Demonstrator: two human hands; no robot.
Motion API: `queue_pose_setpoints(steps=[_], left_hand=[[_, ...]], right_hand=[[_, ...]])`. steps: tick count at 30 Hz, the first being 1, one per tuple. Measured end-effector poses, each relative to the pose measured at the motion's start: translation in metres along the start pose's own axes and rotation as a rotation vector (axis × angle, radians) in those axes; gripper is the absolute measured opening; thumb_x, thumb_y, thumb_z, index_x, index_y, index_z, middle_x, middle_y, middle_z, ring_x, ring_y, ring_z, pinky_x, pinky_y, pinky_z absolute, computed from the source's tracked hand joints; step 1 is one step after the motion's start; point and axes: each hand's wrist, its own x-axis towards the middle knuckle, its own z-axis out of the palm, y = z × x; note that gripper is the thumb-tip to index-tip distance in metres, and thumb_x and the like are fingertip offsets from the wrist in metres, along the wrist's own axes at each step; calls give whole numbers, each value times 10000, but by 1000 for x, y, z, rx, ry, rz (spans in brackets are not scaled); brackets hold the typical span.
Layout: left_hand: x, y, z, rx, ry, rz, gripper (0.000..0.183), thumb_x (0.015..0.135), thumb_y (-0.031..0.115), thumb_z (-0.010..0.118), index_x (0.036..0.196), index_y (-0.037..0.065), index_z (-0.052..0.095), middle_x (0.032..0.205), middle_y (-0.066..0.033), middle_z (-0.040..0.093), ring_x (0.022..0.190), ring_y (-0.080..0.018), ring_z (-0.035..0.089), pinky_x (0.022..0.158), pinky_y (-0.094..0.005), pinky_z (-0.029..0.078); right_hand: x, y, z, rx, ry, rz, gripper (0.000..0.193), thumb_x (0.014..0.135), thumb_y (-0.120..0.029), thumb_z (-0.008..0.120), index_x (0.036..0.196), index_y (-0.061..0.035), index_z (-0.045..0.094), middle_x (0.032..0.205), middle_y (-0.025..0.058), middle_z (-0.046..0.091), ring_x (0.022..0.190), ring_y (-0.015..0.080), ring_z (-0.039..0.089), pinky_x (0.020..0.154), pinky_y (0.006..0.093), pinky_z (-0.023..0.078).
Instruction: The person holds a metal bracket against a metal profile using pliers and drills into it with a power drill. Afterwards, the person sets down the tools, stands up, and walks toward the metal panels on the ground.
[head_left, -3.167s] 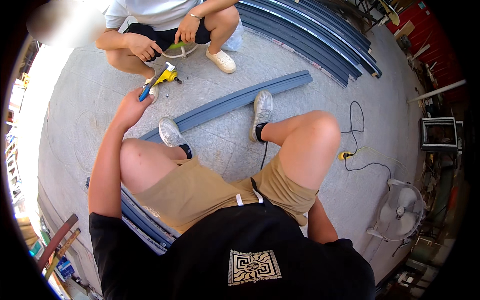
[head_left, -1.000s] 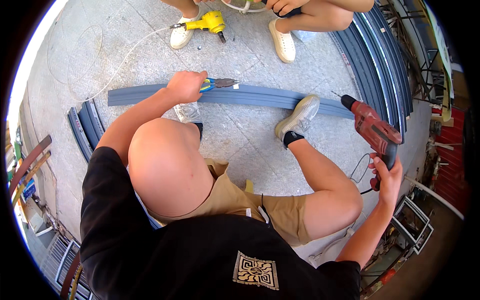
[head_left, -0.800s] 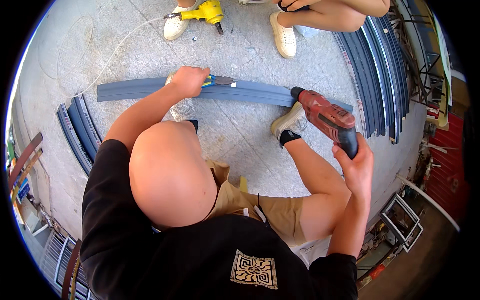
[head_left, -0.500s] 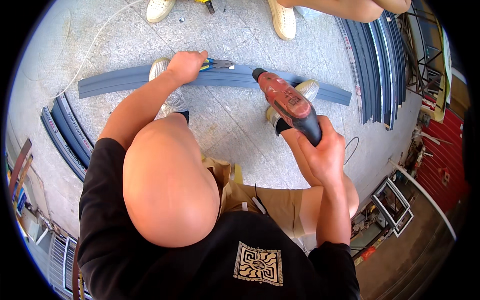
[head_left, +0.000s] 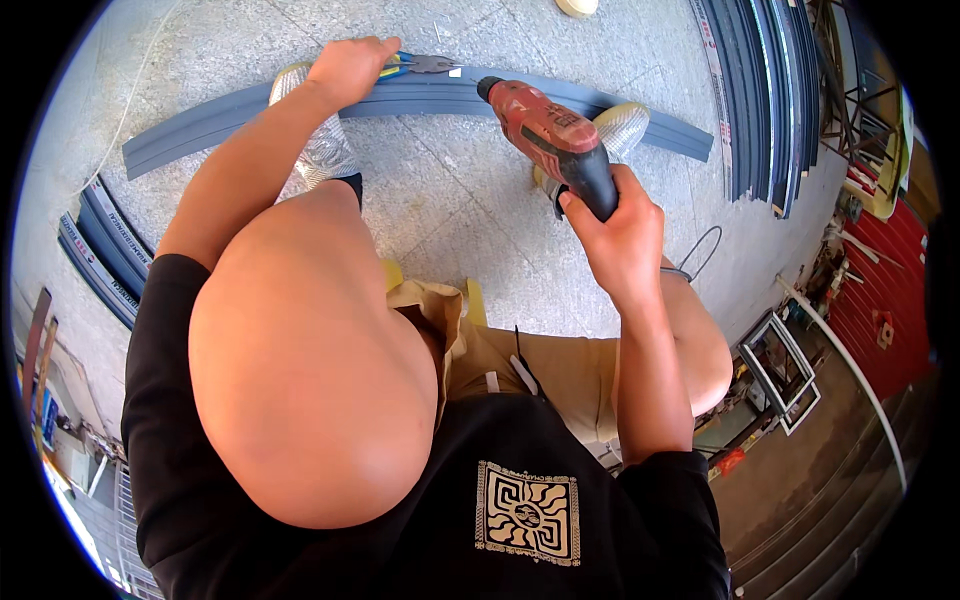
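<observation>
My left hand [head_left: 350, 72] is closed around the blue-and-yellow handles of a pair of pliers [head_left: 430, 64]. The jaws lie at the far edge of a long grey profile strip [head_left: 430, 95], beside a small white piece. My right hand [head_left: 617, 235] grips a red and black cordless drill [head_left: 550, 130] by its black handle. The drill's black chuck points away to the left, over the strip and just right of the pliers' tip. Any bit in the chuck is too fine to make out. The strip lies across the floor, with my two shoes on it.
Stacks of grey profiles lie on the floor at the right [head_left: 745, 100] and left [head_left: 105, 250]. A white cable [head_left: 140, 90] runs along the floor at far left. White frames [head_left: 782, 370] and a pale pole [head_left: 850, 365] stand at the right. Another person's shoe [head_left: 577, 6] shows at the top.
The view has shifted, so the strip and both hands sit higher in the picture. The drill's chuck stays beside the pliers' tip. The other person has mostly left the view.
</observation>
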Motion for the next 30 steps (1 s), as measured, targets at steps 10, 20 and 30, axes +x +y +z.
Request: queue_pose_setpoints(steps=[10, 20, 30], left_hand=[[2, 2, 3, 74, -53, -36, 358, 926, 17, 639, 1263, 123, 582, 1062, -140, 735, 969, -375, 761, 788, -492, 626], [3, 3, 6, 113, -25, -19, 398, 929, 22, 638, 1309, 129, 584, 1055, -118, 743, 964, -350, 768, 772, -475, 636], [3, 7, -3, 105, -56, -37, 302, 937, 52, 652, 1222, 122, 580, 1013, -120, 735, 941, -343, 771, 760, -468, 636]], right_hand=[[-6, 16, 12, 26, 17, -33, 373, 863, -288, 828, 1107, -34, 704, 852, 218, 763, 811, 420, 772, 752, 483, 603], [-7, 22, 19, 61, 42, -49, 345, 865, -273, 822, 1083, -33, 705, 815, 215, 753, 779, 422, 765, 732, 482, 600], [-7, 32, 27, 33, 98, -163, 307, 861, -249, 833, 1057, -43, 717, 778, 200, 738, 715, 422, 738, 696, 476, 588]])
